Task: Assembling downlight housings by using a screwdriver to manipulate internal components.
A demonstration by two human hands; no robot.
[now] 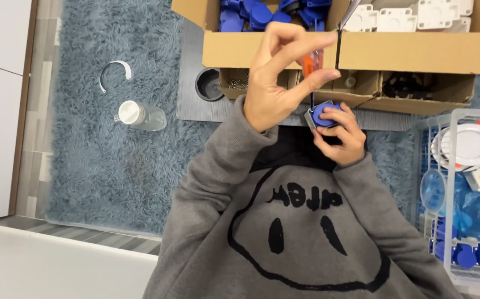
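Up in front of my grey sweatshirt (284, 232), both my hands are busy. My left hand (266, 83) is lifted up and pinches a small screwdriver (312, 63) with an orange handle between my thumb and fingers. Its thin metal stick points straight down, and the tip touches the round blue part (322, 113). My right hand (340, 134) is wrapped around that blue part and holds it tight, just below the screwdriver. The part has a grey edge on one side.

Past my hands stands a big cardboard box (273, 51). One side of it is full of blue pieces (251, 14) and the other side has white pieces (395, 17). Under it sit smaller brown boxes (361, 86), and one of them holds little screws (240, 83). A black cup (209, 84) stands beside them on a grey mat (190, 105).

Over on my left, a clear bottle (141, 116) with a white cap lies on the fluffy blue rug (112, 166), near a bent white ring (115, 72). On my right is a white basket (449, 221) with round white lamps (472, 145) in it.
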